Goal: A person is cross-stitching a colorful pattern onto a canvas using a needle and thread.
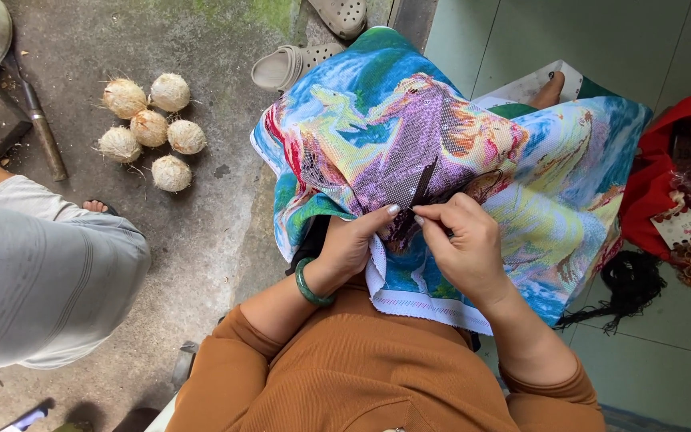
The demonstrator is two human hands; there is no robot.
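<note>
From the head camera we look down on our lap, where a large colourful cross-stitch canvas (441, 152) is draped over the knees and spreads toward twelve and two o'clock. Our left hand (351, 242), with a green bangle (311, 284) at the wrist, is closed on a fold of the canvas at its near edge, thumb on top, bunching the cloth upward. Our right hand (465, 244) sits just beside it at three o'clock, fingers curled and pinched on a dark strand of thread (424, 184); we cannot make out a needle. The thread's long axis runs from the pinch up toward twelve to one o'clock, across the purple stitched patch. So the working point lies between the two hands, touching both, and the right hand is the nearer to the strand. Well apart at ten o'clock, husked coconuts (152, 128) lie on the concrete floor (217, 72) near a pair of sandals (297, 60); another person's grey shorts (41, 280) fill nine o'clock, and a tangle of black thread (629, 280) lies at three.
</note>
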